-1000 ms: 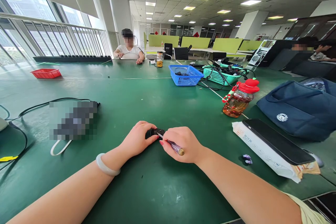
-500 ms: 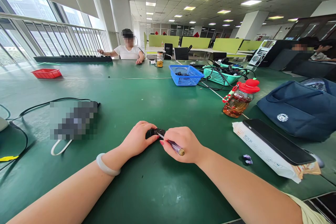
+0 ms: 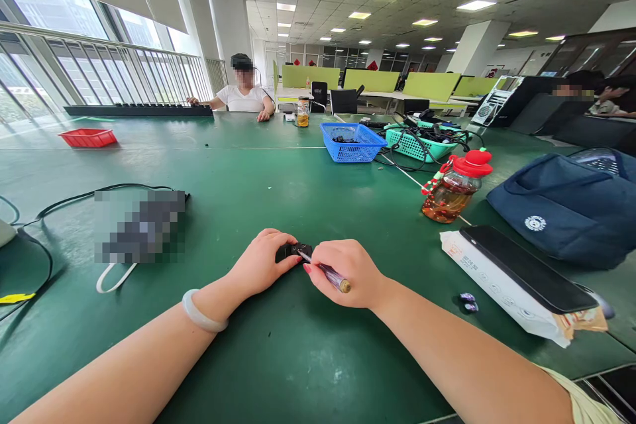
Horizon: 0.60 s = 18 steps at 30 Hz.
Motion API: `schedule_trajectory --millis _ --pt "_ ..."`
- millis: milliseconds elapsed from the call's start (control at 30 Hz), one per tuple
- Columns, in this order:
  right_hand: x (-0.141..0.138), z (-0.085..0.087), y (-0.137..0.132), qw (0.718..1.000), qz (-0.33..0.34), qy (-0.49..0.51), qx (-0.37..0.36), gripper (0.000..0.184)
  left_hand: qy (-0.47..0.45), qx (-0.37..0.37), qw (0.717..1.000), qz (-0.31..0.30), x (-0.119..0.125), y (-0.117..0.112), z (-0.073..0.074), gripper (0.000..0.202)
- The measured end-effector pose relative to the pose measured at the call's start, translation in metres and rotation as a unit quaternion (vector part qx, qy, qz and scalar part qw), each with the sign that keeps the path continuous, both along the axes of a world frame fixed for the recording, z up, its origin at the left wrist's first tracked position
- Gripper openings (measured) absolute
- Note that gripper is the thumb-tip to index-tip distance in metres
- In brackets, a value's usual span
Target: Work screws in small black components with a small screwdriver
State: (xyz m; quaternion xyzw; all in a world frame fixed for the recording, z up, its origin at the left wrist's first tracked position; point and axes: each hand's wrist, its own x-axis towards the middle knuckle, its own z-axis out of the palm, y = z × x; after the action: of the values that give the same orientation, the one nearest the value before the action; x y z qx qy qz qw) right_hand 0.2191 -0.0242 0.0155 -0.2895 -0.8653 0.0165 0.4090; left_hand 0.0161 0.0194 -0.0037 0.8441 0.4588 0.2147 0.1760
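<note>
Near the middle of the green table (image 3: 238, 199), my left hand (image 3: 265, 262) is closed around one end of a small black block (image 3: 302, 249), thumb on the near side. Tiny light specks show on the block's top, too small to make out. My right hand (image 3: 348, 271) is wrapped round a small screwdriver (image 3: 334, 276) with a purplish handle and a tan end. Its slim tip points left and meets the block's top. Fingers of my right hand hide part of the tool and the block's right side.
To the left lies a blurred dark device (image 3: 144, 228) with cables. Ahead are a red tray (image 3: 88, 138), blue basket (image 3: 352, 144) and green basket (image 3: 420, 144). On the right stand a red-lidded bottle (image 3: 450, 192), tissue pack (image 3: 501, 288) and navy bag (image 3: 566, 205). A person (image 3: 243, 96) sits opposite.
My hands, the block and the screwdriver keep almost the same place. The person opposite has lowered one hand slightly toward the long black bar on the table.
</note>
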Motion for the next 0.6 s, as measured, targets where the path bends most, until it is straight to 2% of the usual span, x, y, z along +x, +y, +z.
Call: schedule_trajectory --millis 600 --pt "-0.0001 0.0016 0.0 1.0 0.016 0.025 0.005 0.022 -0.001 0.003 1.0 -0.001 -0.0007 0.0006 -0.0011 0.026"
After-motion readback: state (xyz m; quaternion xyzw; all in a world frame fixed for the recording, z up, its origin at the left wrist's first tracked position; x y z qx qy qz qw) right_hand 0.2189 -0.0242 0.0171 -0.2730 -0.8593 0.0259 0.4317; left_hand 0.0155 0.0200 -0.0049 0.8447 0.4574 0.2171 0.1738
